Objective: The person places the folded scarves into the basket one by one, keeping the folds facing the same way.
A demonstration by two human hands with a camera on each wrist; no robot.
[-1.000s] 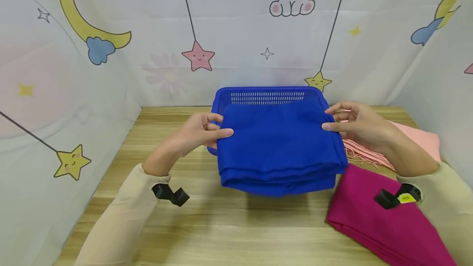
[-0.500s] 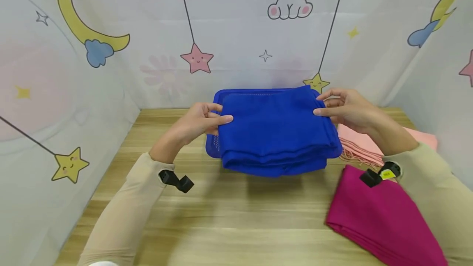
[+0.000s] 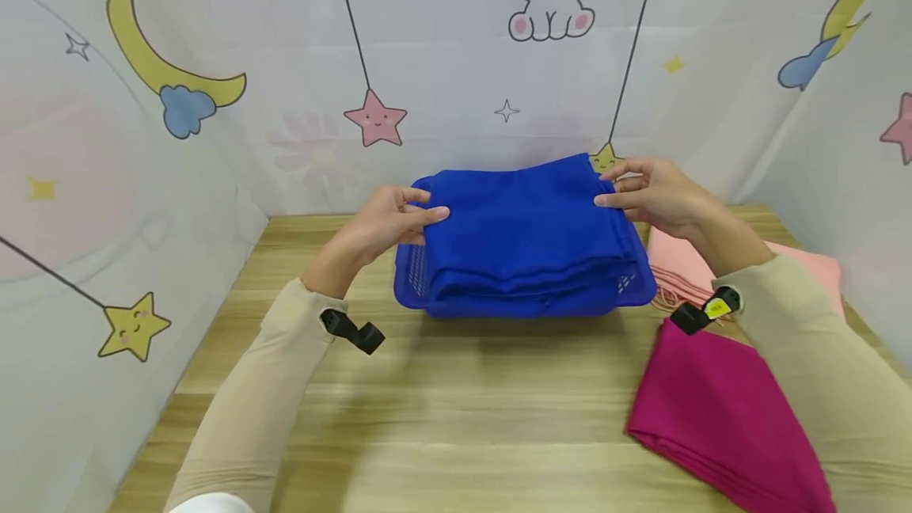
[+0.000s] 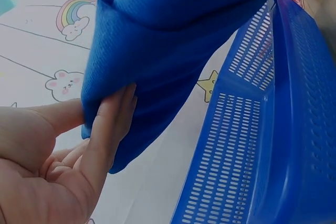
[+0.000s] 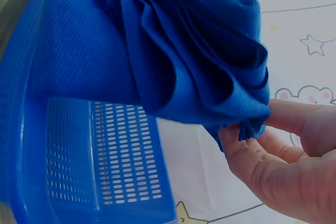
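Note:
A folded blue scarf point(image 3: 523, 220) is held level above a blue plastic basket point(image 3: 409, 279) at the back of the table. My left hand point(image 3: 385, 220) pinches its left edge, thumb on top and fingers beneath. At the right edge, my right hand point(image 3: 659, 196) pinches the layers the same way. Stacked folds and a bit of fringe on the scarf point(image 5: 199, 51) show in the right wrist view. Slotted walls of the basket point(image 4: 231, 145) appear below the cloth in the left wrist view. Most of the basket's inside is hidden by the scarf in the head view.
To the right lies a folded magenta cloth point(image 3: 720, 410). Behind it is a folded pink fringed scarf point(image 3: 812, 264), partly covered by my right arm. A printed white fabric backdrop point(image 3: 456, 46) rises behind and beside the wooden table point(image 3: 484, 418).
Both hands have carried the blue scarf away from me, from in front of the basket to over it. The magenta cloth and pink scarf stay where they were.

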